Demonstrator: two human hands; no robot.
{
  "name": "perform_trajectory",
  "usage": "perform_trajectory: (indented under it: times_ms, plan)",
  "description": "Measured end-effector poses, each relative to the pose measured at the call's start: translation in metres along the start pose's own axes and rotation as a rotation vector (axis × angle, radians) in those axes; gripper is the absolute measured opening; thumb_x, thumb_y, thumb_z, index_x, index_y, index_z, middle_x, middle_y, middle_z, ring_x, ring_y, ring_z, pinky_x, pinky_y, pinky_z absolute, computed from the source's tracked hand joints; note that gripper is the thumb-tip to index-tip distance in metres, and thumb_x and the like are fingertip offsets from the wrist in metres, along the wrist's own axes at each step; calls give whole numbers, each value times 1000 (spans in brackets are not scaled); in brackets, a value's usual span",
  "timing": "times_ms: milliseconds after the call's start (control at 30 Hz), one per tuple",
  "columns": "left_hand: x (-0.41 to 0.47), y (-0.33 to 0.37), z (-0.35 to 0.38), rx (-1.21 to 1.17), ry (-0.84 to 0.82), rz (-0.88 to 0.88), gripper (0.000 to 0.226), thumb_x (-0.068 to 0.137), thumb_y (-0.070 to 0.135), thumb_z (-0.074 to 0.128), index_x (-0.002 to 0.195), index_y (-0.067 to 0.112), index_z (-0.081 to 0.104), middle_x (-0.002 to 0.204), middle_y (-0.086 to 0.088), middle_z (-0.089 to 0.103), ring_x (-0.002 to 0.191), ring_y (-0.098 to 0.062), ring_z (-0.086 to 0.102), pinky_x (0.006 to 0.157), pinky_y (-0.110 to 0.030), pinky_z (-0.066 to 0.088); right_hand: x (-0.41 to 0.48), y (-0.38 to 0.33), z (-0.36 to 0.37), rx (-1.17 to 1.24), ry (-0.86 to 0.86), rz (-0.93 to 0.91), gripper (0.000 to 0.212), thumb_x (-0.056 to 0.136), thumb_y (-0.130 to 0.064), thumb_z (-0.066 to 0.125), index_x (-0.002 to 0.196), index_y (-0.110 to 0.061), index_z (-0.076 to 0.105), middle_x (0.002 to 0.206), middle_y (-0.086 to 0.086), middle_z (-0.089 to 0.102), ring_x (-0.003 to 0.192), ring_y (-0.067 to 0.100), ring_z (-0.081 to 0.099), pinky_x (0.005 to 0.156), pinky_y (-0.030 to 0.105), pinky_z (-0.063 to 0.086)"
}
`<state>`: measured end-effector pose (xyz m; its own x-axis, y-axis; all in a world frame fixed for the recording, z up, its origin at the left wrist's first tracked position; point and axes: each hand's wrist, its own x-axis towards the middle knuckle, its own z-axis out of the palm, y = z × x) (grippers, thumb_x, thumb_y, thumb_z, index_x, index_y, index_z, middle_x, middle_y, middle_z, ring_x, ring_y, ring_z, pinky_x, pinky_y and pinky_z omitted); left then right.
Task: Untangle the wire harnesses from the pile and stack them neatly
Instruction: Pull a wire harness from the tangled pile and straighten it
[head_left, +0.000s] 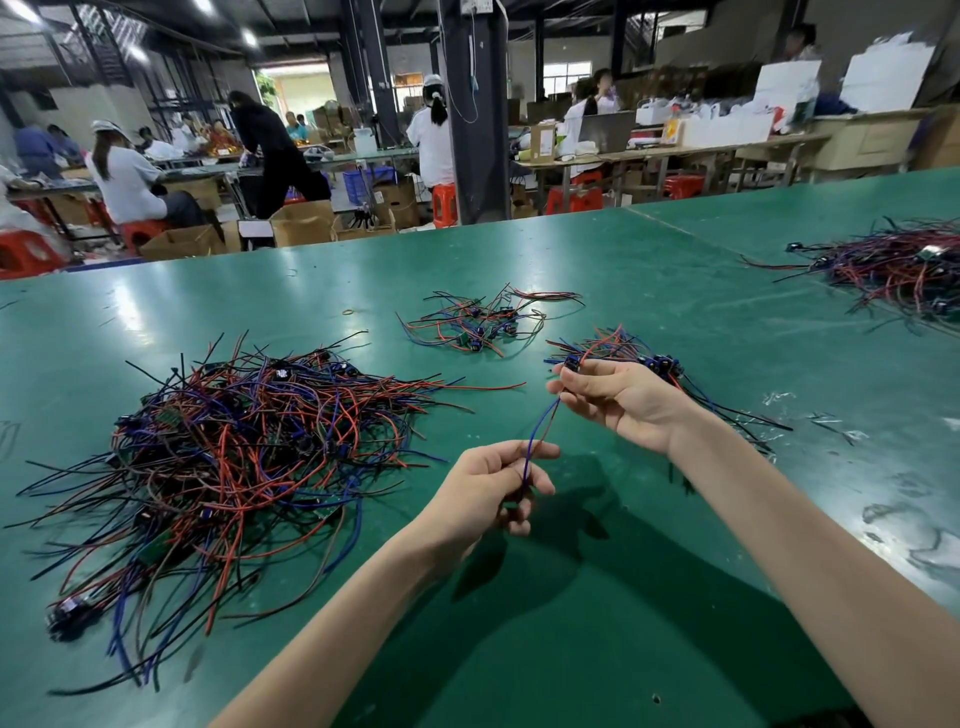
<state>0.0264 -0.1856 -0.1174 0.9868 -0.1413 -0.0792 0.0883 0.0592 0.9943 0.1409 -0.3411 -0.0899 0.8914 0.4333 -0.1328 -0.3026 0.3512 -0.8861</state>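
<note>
Left hand (488, 486) and right hand (621, 397) partly hide 1 harness (541, 430).

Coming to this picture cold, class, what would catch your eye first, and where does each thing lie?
The big tangled pile of red, blue and black wires sprawls over the left of the green table. In the middle, the left hand and the right hand hold one harness stretched between them. Just behind the right hand lies a tidier bundle.
</note>
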Motion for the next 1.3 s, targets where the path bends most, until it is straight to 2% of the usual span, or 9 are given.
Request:
perform_trajectory:
  times_ms: [133, 233, 400, 533, 633, 800, 900, 1033, 1300]
  plan:
    - [1, 1, -4, -6, 120, 18, 27, 100, 2, 36, 102, 2, 63, 60, 1, 62, 49, -10, 53, 47, -24, 50, 0, 0, -1, 5, 23, -36, 23, 64, 3, 65, 87, 5, 60, 70, 12, 70, 63, 16, 70, 53, 18, 55]
    - [0, 6, -10, -33, 148, -6, 31, 99, 10, 36, 98, 3, 66, 67, -6, 69, 70, -18, 65, 67, -34, 57, -2, 1, 2, -42, 1, -35, 19, 70, 5, 64, 88, 3, 61, 67, 12, 70, 60, 15, 69, 51, 18, 54]
    - [-2, 19, -29, -179, -227, -264, 60, 96, 48, 24, 117, 7, 63, 112, -18, 68, 110, -27, 63, 93, -39, 50, -6, 10, 14, -94, -102, 8, 15, 79, 6, 60, 92, 0, 64, 67, 12, 70, 57, 12, 68, 51, 16, 53]
    - [-3, 22, -39, -166, -333, -326, 56, 88, 45, 35, 125, 10, 58, 128, -13, 61, 120, -26, 57, 101, -37, 45, -9, 15, 20, -68, -161, 49, 18, 76, 4, 61, 93, -1, 64, 68, 12, 71, 55, 10, 67, 49, 15, 52]
    - [-4, 22, -51, -147, -433, -354, 58, 90, 46, 29, 128, 12, 57, 134, -9, 56, 125, -24, 52, 106, -36, 39, -10, 15, 23, -43, -190, 74, 25, 68, -2, 64, 93, -3, 66, 70, 12, 71, 54, 8, 66, 48, 13, 51]
    - [-2, 19, -65, -222, -496, -359, 64, 92, 50, 22, 131, 13, 56, 141, -12, 50, 132, -29, 44, 110, -42, 34, -11, 12, 22, 48, -227, 109, 19, 67, -2, 64, 80, -7, 77, 70, 10, 71, 53, 7, 64, 45, 12, 50]
    - [0, 19, -61, -271, -433, -326, 64, 92, 51, 28, 126, 8, 60, 134, -16, 55, 124, -29, 53, 103, -39, 43, -13, 14, 22, -54, -223, 74, 20, 72, 0, 63, 91, -5, 69, 70, 11, 71, 54, 8, 65, 45, 12, 50]
    - [3, 15, -41, -222, -206, -233, 49, 86, 42, 45, 105, 5, 69, 105, -17, 70, 94, -24, 69, 79, -29, 56, -15, 24, 30, -219, -244, 6, 17, 82, 6, 61, 93, -6, 65, 67, 8, 71, 54, 9, 64, 47, 14, 49]
    - [4, 6, -28, -352, -26, -164, 18, 82, 7, 57, 86, -5, 69, 70, -11, 66, 60, -18, 66, 59, -25, 57, -15, 35, 34, -358, -216, -158, 21, 76, 10, 68, 90, -6, 65, 65, 4, 69, 55, 10, 63, 51, 18, 50]
